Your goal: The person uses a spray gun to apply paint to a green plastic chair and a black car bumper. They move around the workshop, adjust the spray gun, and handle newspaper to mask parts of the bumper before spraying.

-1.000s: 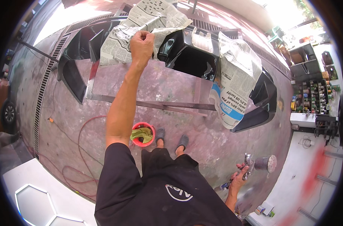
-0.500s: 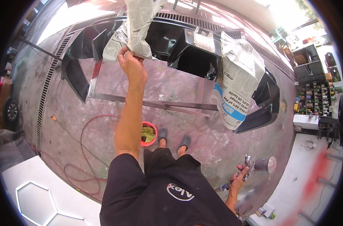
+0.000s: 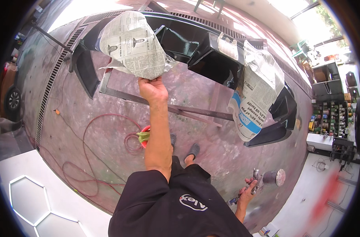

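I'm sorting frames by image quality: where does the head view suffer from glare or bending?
Head view: daylight blows out the top left and top right; fisheye bends the floor grate near the rim; the newspaper in the left hand stays sharp.

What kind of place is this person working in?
Probably a car body paint shop: a glossy black bumper panel partly masked with newspaper, a metal spray gun in the right hand, shelves of small cans.

L hand (image 3: 152, 90) grips a crumpled newspaper sheet (image 3: 132, 44) above the black bumper (image 3: 211, 55); R hand (image 3: 249, 189) holds a spray gun (image 3: 267, 178) (low, by hip).
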The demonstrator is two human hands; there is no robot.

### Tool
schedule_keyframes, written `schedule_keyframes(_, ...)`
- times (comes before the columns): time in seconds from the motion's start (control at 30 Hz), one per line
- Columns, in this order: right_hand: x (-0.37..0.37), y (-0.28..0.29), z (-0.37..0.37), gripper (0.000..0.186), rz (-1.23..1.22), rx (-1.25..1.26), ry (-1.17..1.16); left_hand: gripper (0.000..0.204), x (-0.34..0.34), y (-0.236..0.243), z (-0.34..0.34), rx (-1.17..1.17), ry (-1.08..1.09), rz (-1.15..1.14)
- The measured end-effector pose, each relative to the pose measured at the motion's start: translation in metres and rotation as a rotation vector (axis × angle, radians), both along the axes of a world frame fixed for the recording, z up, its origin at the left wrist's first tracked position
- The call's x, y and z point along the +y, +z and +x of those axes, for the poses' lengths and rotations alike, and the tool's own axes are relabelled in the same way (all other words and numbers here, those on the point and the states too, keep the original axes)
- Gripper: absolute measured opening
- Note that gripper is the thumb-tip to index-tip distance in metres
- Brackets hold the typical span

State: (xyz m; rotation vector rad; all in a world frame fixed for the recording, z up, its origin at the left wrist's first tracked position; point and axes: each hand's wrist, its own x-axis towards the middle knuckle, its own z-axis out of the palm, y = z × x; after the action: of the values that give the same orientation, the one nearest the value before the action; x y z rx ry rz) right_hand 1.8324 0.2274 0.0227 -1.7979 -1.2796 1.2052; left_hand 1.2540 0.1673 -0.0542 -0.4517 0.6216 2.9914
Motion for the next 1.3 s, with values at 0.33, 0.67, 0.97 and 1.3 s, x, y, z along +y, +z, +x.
schedule_keyframes(0.33, 0.002, -0.008, 0.008, 0.050, -0.005, -0.011, 0.043, 0.067, -0.041, 0.070, -0.004, 0.084, 0.117, -0.322)
schedule_keyframes(0.67, 0.001, -0.023, 0.018, 0.053, -0.032, -0.017, 0.031, 0.053, -0.120, 0.118, -0.092, 0.336, 0.183, -1.040)
schedule_keyframes(0.97, -0.009, -0.030, 0.014, 0.058, -0.042, -0.024, -0.033, 0.044, -0.185, 0.201, -0.190, 0.334, -0.008, -1.497)
schedule_keyframes(1.3, -0.014, -0.022, -0.008, 0.059, -0.020, 0.002, -0.063, 0.058, -0.290, 0.173, -0.064, 0.031, 0.361, -1.462)
